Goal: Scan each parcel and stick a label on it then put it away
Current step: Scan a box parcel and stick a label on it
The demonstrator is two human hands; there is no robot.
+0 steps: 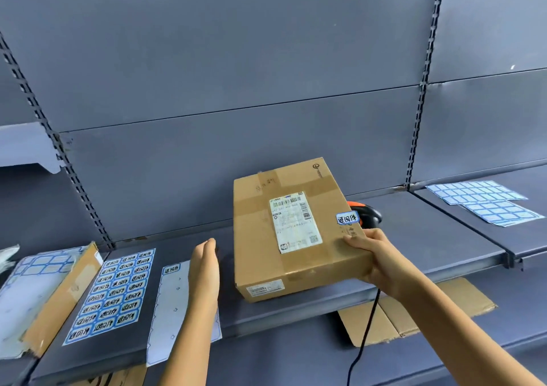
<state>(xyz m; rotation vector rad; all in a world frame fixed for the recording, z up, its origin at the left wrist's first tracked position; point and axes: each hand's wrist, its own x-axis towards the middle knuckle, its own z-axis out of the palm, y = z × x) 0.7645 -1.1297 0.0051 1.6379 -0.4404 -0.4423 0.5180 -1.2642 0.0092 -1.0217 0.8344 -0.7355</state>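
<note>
brown taped cardboard parcel box (296,237) at front edge of grey metal shelf (420,237), mid-shelf. white shipping label (296,223) on its top, small blue-bordered handwritten sticker (347,217) at top right edge. right hand (371,257) gripping box's near right corner, thumb on top, fingers round the side. left hand (204,267) open, fingers straight, holding nothing, just left of box, not touching. black-and-orange barcode scanner (370,211) behind box, mostly hidden. full sheet of blue-bordered stickers (115,294) toward shelf's left end, near-empty backing strip (170,305) beside it.
</note>
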